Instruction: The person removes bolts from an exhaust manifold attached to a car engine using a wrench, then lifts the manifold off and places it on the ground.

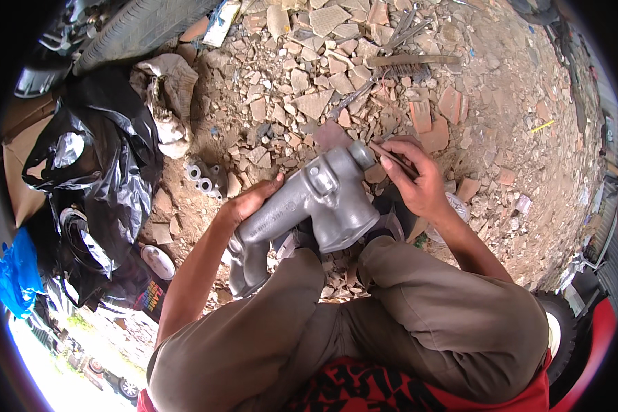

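Observation:
A silver-grey cast-metal manifold (287,206) with branching pipe outlets lies slanted above my knees. My left hand (253,199) is closed around its left side, thumb along the top edge. My right hand (416,173) is pinched beside the narrow round outlet (362,155) at the upper right end. Between its thumb and fingers is something thin and dark that I cannot make out. A smaller metal part with round holes (206,180) rests on the ground left of the manifold.
Broken tile pieces (314,103) cover the dirt ground. A wooden-handled wire brush (413,62) and wrenches (406,29) lie beyond my hands. To the left are a black plastic bag (120,165), a dirty cloth (172,103) and a tyre (141,31). Another wheel (556,329) stands at right.

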Demonstrator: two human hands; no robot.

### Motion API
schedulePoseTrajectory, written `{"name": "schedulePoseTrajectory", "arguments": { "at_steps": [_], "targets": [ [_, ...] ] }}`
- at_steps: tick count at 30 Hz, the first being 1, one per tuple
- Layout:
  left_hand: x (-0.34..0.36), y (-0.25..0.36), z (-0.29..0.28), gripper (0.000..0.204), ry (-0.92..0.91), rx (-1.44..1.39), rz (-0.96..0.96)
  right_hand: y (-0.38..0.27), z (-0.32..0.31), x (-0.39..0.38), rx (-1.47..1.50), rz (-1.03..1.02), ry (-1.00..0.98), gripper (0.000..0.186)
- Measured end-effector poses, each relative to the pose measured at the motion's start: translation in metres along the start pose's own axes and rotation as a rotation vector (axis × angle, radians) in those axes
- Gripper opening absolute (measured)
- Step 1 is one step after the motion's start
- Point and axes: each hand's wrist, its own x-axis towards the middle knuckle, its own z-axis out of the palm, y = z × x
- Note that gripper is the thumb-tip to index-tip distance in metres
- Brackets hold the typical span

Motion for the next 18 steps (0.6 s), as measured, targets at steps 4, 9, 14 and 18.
{"name": "schedulePoseTrajectory", "arguments": {
  "at_steps": [4,9,14,18],
  "targets": [
    [-0.005,-0.005,0.013,0.064,-0.031,-0.35,-0.067,-0.017,0.014,0.008,0.107,0.076,0.029,0.025],
    [0.006,-0.019,0.016,0.059,-0.15,-0.419,0.057,-0.017,0.035,0.011,0.213,-0.045,0.008,0.028],
    [0.005,-0.018,0.035,0.062,-0.432,-0.701,0.025,-0.037,0.048,0.026,0.262,-0.053,0.045,0.029],
    [-0.001,-0.025,0.053,0.061,-0.428,-0.743,0.06,-0.039,0.055,0.035,0.214,-0.04,0.074,0.029]
  ]
}}
